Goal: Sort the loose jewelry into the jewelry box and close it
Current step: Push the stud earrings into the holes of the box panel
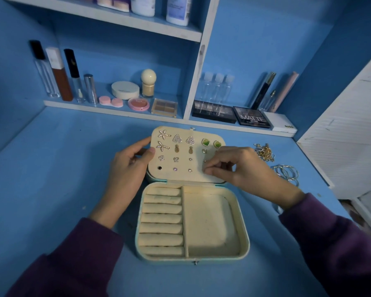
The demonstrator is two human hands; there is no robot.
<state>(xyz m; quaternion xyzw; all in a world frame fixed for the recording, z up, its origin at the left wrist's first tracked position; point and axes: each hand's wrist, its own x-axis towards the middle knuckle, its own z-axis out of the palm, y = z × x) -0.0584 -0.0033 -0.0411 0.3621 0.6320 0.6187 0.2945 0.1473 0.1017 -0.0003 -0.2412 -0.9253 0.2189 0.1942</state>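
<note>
Right hand (240,168): thumb and forefinger fingertips (209,170) are pinched together against the lower right corner of the lid (180,175). What they clamp is too small to make out; we take it for a stud going into the padded panel. The other fingers curl clear, so the spot stays visible.

Just left of the pinch sit rows of earrings (164,135) already pinned in pairs: starfish, hearts, pineapples, small stones. Above the pinch are two green ones. The corner under the fingertips looks like one of the last free places.

Across the panel from the pinch, the left hand (129,168) grips the lid's far edge, thumb on the face and fingers behind. We judge this braces the propped lid against the push of the pin.

Below the pinch the jewelry box (243,228) lies open on the blue table (62,168). Its ring rolls (162,218) and its plain tray (208,228) hold nothing that we can see.

Right of the pinching hand, near the wrist, the gold chains (265,152) and silver bangles (286,173) lie loose on the table, not yet sorted. Closing comes last, so we put the task near halfway.
</note>
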